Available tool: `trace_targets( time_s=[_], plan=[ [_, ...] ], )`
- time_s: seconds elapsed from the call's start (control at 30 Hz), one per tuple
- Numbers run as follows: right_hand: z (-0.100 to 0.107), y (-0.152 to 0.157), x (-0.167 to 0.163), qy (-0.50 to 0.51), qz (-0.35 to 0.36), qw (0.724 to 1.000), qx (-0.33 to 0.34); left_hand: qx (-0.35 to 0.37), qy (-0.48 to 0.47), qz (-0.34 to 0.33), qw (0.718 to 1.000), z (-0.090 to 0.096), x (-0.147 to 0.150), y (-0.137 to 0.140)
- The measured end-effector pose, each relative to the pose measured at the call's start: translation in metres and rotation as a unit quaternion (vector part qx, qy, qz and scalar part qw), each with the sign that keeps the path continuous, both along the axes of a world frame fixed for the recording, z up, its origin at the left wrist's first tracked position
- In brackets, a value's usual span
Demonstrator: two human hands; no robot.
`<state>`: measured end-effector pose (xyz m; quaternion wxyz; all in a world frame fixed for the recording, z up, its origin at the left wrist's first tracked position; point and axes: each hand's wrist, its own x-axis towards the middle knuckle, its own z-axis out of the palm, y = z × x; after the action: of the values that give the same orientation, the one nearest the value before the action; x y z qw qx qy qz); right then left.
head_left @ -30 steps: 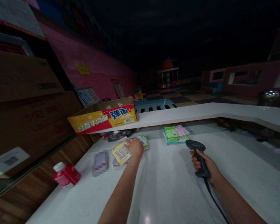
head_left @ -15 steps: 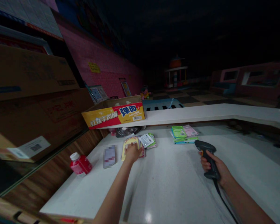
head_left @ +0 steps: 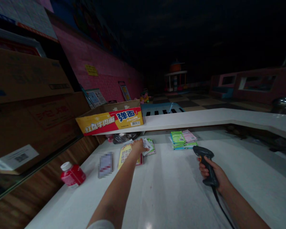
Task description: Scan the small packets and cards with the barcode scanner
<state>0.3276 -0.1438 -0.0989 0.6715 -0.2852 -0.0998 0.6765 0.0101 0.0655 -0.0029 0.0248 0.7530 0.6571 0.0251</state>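
Note:
My right hand [head_left: 213, 175] is wrapped round the grip of a black corded barcode scanner [head_left: 206, 165], its head tilted up to the left. At the far left of the counter, my left hand [head_left: 138, 148] reaches over a small pile, thumb spread away from the fingers. Beneath it lies a yellow packet [head_left: 124, 155] with printed rows. A silver-white packet [head_left: 146, 145] touches the thumb side, and green packets [head_left: 153, 149] show under that. Between the two hands, farther back, rests a stack of green, pink and blue packets [head_left: 181, 139].
A red bottle with a white cap [head_left: 73, 175] and a blurred-out flat item [head_left: 105, 164] are on the left of the white counter [head_left: 162, 194]. An open noodle carton [head_left: 112, 121] sits on the raised ledge [head_left: 193, 117]. Large cardboard boxes [head_left: 30, 111] stand at the left.
My left hand has slid from the yellow packet's middle toward the silver-white packet, uncovering the yellow packet's print. The view has shifted slightly right. My right hand still holds the scanner.

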Motion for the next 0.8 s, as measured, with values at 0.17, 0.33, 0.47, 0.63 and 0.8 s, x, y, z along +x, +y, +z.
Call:
trace_targets(
  time_s=[0.17, 0.33, 0.47, 0.63, 0.8],
  plan=[
    [0.0, 0.0, -0.001, -0.003, 0.003, 1.0, 0.005, 0.066, 0.021, -0.002, 0.998, 0.013, -0.002, -0.004],
    [-0.001, 0.001, 0.0, -0.009, -0.001, 1.0, 0.001, 0.024, -0.074, -0.071, 0.994, 0.03, -0.01, -0.009],
    [-0.001, 0.001, 0.001, -0.007, 0.005, 1.0, 0.0, 0.008, -0.246, -0.101, 0.964, 0.017, 0.0, -0.017],
    [-0.001, 0.001, 0.002, -0.001, 0.0, 1.0, -0.002, 0.006, -0.476, -0.043, 0.878, -0.043, 0.037, -0.036],
    [0.0, 0.0, 0.003, -0.01, 0.004, 1.0, 0.007, 0.074, -0.516, -0.026, 0.853, -0.091, 0.057, -0.055]
  ],
)
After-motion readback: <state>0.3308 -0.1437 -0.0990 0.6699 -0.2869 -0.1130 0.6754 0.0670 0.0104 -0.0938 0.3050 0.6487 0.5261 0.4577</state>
